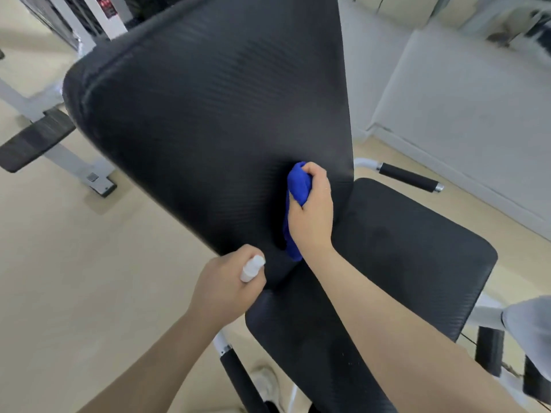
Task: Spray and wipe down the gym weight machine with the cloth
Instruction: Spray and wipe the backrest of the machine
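Observation:
The weight machine's tall black backrest pad (208,114) fills the middle of the view, with its black seat pad (411,257) below and to the right. My right hand (311,210) grips a bunched blue cloth (298,186) and presses it against the lower part of the backrest. My left hand (229,287) holds a small white spray bottle (252,268) beside the backrest's lower left edge, its top pointing toward the pad. Most of the bottle is hidden inside my fist.
Black foam-grip handles stick out at the right (408,177) and at the bottom (241,380) of the seat. A grey frame with a black footplate (35,141) stands at the left on the beige floor. A white wall (462,108) runs along the right.

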The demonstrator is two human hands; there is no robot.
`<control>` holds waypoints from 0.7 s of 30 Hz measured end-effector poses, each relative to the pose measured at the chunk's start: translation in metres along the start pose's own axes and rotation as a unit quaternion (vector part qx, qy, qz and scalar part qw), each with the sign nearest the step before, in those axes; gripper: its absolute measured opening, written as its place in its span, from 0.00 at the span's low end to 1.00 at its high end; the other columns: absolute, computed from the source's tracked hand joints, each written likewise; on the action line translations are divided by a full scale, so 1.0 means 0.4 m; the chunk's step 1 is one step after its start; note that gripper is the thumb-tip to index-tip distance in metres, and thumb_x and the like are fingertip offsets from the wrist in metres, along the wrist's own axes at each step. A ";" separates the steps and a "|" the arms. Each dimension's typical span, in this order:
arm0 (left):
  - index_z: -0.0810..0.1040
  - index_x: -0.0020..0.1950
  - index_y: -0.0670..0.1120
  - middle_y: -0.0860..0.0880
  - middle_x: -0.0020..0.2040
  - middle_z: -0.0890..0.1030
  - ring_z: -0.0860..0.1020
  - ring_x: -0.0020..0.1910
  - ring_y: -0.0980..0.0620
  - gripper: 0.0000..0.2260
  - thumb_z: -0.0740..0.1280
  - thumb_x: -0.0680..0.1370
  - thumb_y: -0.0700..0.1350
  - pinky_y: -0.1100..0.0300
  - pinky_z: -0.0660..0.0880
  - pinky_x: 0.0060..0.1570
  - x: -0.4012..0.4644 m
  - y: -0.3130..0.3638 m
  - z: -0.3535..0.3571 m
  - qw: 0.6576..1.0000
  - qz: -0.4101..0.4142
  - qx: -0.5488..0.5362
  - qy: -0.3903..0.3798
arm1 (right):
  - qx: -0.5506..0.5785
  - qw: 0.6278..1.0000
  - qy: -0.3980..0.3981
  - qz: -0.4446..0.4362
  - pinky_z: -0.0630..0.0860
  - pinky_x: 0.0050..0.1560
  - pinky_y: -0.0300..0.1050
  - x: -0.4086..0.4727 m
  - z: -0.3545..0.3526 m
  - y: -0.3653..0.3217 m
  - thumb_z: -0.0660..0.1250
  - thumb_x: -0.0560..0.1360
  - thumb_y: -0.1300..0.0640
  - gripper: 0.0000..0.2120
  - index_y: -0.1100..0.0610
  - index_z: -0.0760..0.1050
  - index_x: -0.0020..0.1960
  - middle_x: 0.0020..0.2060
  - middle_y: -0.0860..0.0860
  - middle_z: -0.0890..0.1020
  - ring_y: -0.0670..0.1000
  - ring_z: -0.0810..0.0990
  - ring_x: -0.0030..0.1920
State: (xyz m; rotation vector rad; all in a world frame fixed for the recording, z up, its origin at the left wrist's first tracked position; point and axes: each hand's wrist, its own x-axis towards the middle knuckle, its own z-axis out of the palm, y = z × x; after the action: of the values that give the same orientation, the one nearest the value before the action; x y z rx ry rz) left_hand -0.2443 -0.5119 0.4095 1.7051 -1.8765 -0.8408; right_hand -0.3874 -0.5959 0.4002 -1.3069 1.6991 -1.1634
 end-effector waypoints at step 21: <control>0.75 0.41 0.48 0.51 0.32 0.78 0.74 0.35 0.50 0.05 0.61 0.70 0.47 0.57 0.72 0.33 -0.022 -0.022 0.056 0.999 -0.030 -0.007 0.013 | -0.082 0.991 0.005 0.106 0.67 0.45 0.44 -0.018 -0.020 0.136 0.60 0.75 0.65 0.20 0.54 0.65 0.65 0.59 0.51 0.73 0.52 0.74 0.48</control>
State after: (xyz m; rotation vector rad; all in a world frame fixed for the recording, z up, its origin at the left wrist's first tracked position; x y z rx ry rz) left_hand -0.2526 -0.5006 0.3878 1.7642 -1.8062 -0.8490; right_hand -0.4118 -0.5822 0.3525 -1.1822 1.9221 -0.9257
